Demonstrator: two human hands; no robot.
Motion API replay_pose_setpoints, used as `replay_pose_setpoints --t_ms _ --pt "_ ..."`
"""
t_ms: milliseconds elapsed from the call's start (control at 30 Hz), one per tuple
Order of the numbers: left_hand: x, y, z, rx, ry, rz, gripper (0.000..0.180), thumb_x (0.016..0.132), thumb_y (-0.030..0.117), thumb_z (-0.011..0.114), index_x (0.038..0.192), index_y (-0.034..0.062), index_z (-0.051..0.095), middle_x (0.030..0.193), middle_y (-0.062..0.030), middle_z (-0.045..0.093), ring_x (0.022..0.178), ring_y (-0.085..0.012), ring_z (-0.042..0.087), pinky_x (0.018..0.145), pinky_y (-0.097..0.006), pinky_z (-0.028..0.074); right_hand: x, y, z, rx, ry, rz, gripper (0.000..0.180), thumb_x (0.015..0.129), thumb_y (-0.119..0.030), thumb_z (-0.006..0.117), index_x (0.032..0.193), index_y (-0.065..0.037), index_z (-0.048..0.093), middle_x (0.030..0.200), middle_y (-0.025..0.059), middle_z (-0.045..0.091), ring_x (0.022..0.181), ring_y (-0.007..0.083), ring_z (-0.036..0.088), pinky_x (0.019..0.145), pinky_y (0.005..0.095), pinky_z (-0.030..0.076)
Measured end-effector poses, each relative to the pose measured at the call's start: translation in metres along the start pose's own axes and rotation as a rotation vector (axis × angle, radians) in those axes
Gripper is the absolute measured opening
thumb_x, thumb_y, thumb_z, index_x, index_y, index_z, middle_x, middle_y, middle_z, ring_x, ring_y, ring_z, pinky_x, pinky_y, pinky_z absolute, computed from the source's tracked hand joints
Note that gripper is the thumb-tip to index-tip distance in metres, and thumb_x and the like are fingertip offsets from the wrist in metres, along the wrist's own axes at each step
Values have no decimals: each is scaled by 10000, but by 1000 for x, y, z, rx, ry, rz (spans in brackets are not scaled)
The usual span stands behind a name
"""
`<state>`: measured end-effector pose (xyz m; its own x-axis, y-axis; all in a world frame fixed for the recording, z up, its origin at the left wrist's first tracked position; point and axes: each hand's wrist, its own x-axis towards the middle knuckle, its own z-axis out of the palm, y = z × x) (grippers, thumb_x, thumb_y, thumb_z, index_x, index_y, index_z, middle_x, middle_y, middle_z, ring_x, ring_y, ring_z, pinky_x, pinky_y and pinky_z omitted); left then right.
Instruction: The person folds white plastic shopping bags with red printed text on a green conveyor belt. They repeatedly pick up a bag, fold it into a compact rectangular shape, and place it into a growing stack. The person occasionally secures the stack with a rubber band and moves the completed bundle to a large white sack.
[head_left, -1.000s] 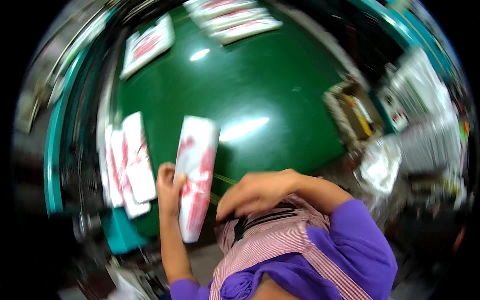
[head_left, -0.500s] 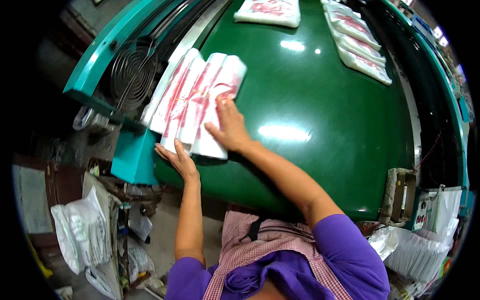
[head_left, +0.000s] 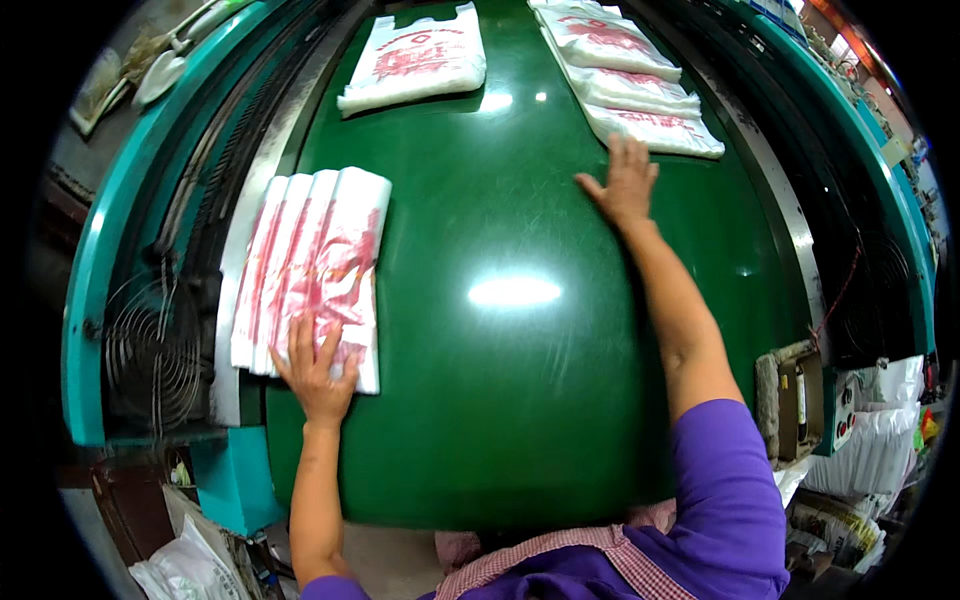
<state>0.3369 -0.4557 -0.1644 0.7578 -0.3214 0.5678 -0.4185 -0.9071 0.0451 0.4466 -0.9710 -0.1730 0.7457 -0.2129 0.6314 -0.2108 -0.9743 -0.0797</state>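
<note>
My left hand (head_left: 318,378) lies with spread fingers on the near end of a row of overlapping white plastic bag bundles (head_left: 335,225) with red print. They rest along the left side of a green belt surface (head_left: 440,400). My right hand (head_left: 625,185) is stretched out, fingers apart and empty, just short of the lowest of several overlapping bag bundles (head_left: 615,85) at the far right. Whether its fingertips touch that bundle I cannot tell. Another flat stack of printed white carrier bags (head_left: 420,65), handles pointing away, lies at the far left of the belt.
Teal machine rails (head_left: 95,260) flank the belt, with a round wire guard (head_left: 155,340) on the left. A small box (head_left: 795,405) is fixed at the right near corner. White bags (head_left: 865,450) hang beside it; more white plastic (head_left: 190,565) lies at lower left.
My right hand has left the left-hand bundles and reached across to the far right. My left hand has shifted from their near edge onto their top. The whole view has shifted too.
</note>
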Motion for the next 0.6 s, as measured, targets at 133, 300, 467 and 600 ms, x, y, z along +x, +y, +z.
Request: replay_pose_setpoints --t_ms 133,300,467,600 --pt "-2 -2 0 3 -53 -4 473 765 279 634 1232 215 591 1439 -136 398 1350 -326 337 1100 -585 89 44 72 38 -194 5 64 757 821 -372 646 1449 -181 267 1392 208 364 1321 406 302 1021 597 295" --pt "-8 -5 -5 29 -107 3 441 845 350 528 1254 191 570 1444 -173 380 1345 -335 338 1114 -539 95 109 82 59 -188 -333 133 566 848 -116 522 1392 -205 393 1153 196 588 1057 374 583 846 446 489" --pt "-3 -2 -3 40 -101 27 476 839 320 525 1298 195 532 1440 -176 379 1340 -339 342 1112 -538 110 116 84 39 -158 -606 122 496 837 -139 507 1329 -184 465 1152 189 610 1073 340 590 878 466 480" --pt "2 -1 2 31 -66 30 496 811 300 561 1298 206 544 1443 -152 380 1338 -332 342 1104 -550 128 70 77 -13 -94 -706 50 575 786 -146 544 1352 -151 441 1159 187 611 1064 350 592 879 460 481"
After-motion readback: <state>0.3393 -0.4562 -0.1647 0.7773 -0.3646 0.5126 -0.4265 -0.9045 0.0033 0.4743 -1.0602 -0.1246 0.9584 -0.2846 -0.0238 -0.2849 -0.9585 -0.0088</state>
